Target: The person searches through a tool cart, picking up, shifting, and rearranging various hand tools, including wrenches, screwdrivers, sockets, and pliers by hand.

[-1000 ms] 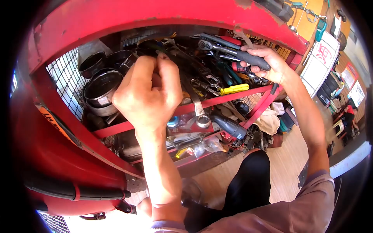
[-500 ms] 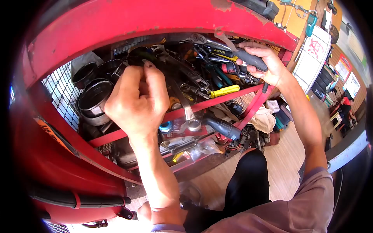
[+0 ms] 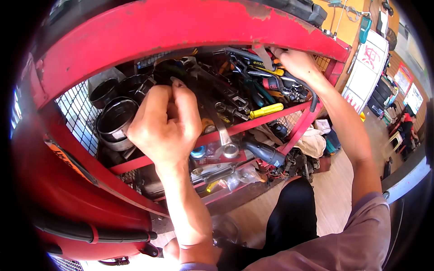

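Observation:
My left hand (image 3: 167, 126) is closed in front of the tool shelf, thumb and fingers drawn together; what they hold, if anything, is hidden. Deep among the tools at the shelf's upper right is my right hand (image 3: 296, 63), its fingers mostly out of sight behind the red frame and tools. Close to it lie yellow-and-black handled tools (image 3: 266, 67), pliers with teal handles (image 3: 257, 92) and a tool with a yellow handle (image 3: 266, 110). A large wrench (image 3: 226, 142) hangs over the shelf's front rail, right of my left hand. Black round cups (image 3: 117, 118) stand to the left.
The red metal frame (image 3: 181, 27) arches over the shelf, with a front rail (image 3: 135, 163) below. On the lower level are a black cylindrical tool (image 3: 264, 151), a blue roll (image 3: 198, 152) and plastic bags (image 3: 246, 175). A person (image 3: 407, 126) sits far right.
My right hand has moved up and deeper into the shelf. The dark-handled ratchet it held is no longer visible. My left hand keeps its closed shape; the view has shifted slightly.

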`<control>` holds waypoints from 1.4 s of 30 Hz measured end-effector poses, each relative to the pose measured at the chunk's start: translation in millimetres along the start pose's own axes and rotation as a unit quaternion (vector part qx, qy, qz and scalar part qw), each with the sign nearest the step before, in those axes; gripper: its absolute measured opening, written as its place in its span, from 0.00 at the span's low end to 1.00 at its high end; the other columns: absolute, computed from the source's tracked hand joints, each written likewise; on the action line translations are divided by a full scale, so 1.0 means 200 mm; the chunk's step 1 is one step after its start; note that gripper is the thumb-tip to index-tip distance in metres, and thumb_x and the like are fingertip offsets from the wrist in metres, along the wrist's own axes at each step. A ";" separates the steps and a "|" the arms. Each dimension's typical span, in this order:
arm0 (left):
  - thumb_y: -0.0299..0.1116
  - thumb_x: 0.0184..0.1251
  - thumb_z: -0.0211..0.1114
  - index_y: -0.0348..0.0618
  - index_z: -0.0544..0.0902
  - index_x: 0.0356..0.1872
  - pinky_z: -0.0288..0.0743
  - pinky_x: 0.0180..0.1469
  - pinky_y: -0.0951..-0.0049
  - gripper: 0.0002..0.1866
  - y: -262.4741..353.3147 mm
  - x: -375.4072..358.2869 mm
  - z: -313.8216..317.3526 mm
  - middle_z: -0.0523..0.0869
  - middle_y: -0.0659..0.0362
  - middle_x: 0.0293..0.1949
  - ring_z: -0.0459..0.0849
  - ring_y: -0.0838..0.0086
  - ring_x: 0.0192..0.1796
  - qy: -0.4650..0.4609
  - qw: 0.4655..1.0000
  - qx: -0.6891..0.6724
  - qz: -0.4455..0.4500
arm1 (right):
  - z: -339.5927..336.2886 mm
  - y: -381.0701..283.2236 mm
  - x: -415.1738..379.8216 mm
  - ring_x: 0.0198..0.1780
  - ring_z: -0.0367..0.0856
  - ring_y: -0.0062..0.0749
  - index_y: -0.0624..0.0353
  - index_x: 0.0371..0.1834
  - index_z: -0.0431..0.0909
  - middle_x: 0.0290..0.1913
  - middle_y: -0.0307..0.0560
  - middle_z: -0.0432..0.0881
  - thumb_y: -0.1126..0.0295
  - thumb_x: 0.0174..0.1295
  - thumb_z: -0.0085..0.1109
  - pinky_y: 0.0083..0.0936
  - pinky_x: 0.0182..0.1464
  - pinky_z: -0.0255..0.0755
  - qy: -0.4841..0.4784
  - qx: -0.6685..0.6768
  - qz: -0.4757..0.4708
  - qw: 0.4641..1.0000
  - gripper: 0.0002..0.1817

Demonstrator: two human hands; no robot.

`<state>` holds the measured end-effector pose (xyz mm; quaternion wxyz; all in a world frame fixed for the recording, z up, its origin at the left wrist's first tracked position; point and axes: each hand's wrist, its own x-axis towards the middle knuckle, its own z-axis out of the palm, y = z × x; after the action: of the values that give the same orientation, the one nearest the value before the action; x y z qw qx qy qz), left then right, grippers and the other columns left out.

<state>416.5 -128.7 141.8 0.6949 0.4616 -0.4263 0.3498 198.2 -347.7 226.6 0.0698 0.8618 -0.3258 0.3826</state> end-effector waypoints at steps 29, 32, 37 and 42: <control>0.23 0.67 0.69 0.38 0.82 0.23 0.59 0.22 0.79 0.11 0.01 -0.01 0.00 0.76 0.64 0.13 0.67 0.85 0.17 -0.034 0.997 0.061 0.008 | 0.11 0.33 0.22 0.46 0.88 0.43 0.64 0.51 0.84 0.40 0.54 0.89 0.68 0.70 0.60 0.40 0.49 0.81 0.036 -0.121 0.015 0.992 0.13; 0.23 0.67 0.69 0.38 0.83 0.24 0.58 0.22 0.80 0.10 0.03 -0.01 0.00 0.76 0.65 0.13 0.67 0.87 0.18 -0.046 0.996 0.083 0.003 | 0.06 0.35 0.21 0.46 0.88 0.42 0.63 0.52 0.84 0.41 0.53 0.89 0.68 0.70 0.60 0.39 0.50 0.81 0.049 -0.134 -0.009 0.990 0.13; 0.24 0.68 0.69 0.38 0.83 0.23 0.55 0.22 0.80 0.11 0.03 -0.01 0.02 0.74 0.67 0.13 0.65 0.88 0.18 -0.062 0.992 0.113 -0.008 | 0.07 0.17 0.14 0.47 0.86 0.40 0.61 0.53 0.84 0.41 0.52 0.88 0.69 0.71 0.60 0.37 0.51 0.80 0.091 -0.126 -0.195 0.968 0.12; 0.24 0.68 0.70 0.39 0.82 0.22 0.56 0.21 0.79 0.12 0.03 -0.01 0.03 0.74 0.66 0.13 0.66 0.87 0.17 -0.081 0.988 0.133 0.016 | 0.16 -0.22 0.08 0.47 0.90 0.54 0.70 0.47 0.85 0.41 0.63 0.89 0.61 0.68 0.61 0.48 0.49 0.82 -0.209 0.015 -0.172 0.962 0.19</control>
<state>409.8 -132.0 142.7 0.5845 0.5702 -0.4381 0.3759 253.9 -334.2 221.3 0.0521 0.9666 -0.1740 0.1807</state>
